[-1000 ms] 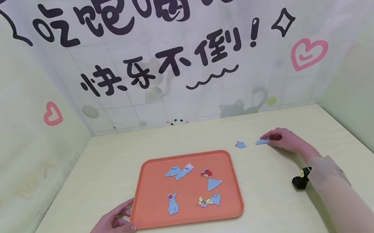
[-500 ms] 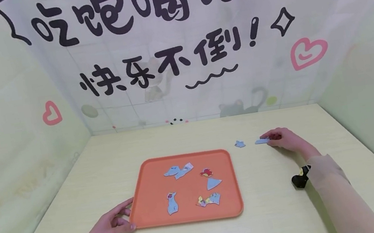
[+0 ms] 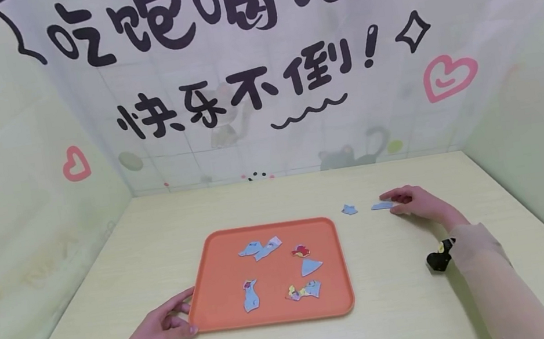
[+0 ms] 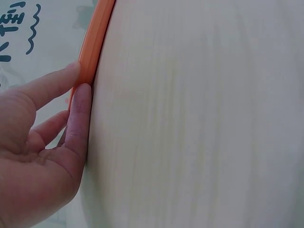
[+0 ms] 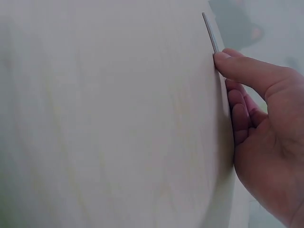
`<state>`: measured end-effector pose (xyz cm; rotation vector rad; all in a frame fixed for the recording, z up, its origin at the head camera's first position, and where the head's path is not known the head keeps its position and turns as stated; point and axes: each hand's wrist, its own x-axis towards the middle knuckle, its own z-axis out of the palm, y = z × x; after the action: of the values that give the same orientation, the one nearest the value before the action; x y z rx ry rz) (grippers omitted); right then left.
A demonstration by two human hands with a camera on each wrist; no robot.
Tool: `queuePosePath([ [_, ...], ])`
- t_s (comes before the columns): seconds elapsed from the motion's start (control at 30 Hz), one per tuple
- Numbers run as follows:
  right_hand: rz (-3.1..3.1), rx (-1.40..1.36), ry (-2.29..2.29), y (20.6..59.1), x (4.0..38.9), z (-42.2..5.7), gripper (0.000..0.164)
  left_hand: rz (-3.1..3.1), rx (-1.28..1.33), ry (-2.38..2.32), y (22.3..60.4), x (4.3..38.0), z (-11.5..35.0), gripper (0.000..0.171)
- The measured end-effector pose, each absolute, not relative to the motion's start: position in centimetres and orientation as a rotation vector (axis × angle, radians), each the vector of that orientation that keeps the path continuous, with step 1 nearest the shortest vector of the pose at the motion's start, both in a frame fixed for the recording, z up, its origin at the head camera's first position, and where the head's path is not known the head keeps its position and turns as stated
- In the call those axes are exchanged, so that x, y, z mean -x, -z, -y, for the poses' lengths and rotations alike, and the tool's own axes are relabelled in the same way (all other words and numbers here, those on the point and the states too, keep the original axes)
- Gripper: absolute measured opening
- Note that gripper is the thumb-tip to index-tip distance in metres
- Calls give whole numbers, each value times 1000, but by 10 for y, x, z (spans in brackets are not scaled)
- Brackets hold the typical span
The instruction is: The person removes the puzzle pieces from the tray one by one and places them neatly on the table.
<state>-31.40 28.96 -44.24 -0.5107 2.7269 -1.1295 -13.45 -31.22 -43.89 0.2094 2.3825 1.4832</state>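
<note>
My left hand [image 3: 161,328] holds the orange tray [image 3: 274,322] at its near left corner. Thumb and fingers meet the rim, as the left wrist view also shows. At the back right, my right hand [image 3: 416,203] pinches the end of a flat light-blue puzzle piece [image 3: 380,206] lying low at the table. Edge-on, that thin piece [image 5: 210,31] shows at the thumb tip in the right wrist view. A smaller blue puzzle piece [image 3: 349,209] lies to its left. Several puzzle pieces rest in the tray, among them a joined blue pair [image 3: 260,249] and a blue triangle [image 3: 310,266].
A red and yellow piece [image 3: 300,251], a tall blue piece [image 3: 251,296] and a yellow and blue piece [image 3: 305,290] also lie in the tray. A black object [image 3: 440,257] sits at the right forearm. Printed walls enclose the pale table [image 3: 235,204].
My right thumb and fingers have parted slightly and shifted a touch to the right along the blue piece. The left hand and the tray look unchanged.
</note>
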Motion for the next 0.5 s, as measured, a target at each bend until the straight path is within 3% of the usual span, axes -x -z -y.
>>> queuePosePath([
  [0.23, -2729, 455, 1052, 434, 319, -281, 43, -2383, -210, -1459, 437, 136, 311, 84],
  [0.5, -2876, 485, 1002, 416, 337, -241, 39, -2400, -180, -1440, 437, 134, 312, 85],
])
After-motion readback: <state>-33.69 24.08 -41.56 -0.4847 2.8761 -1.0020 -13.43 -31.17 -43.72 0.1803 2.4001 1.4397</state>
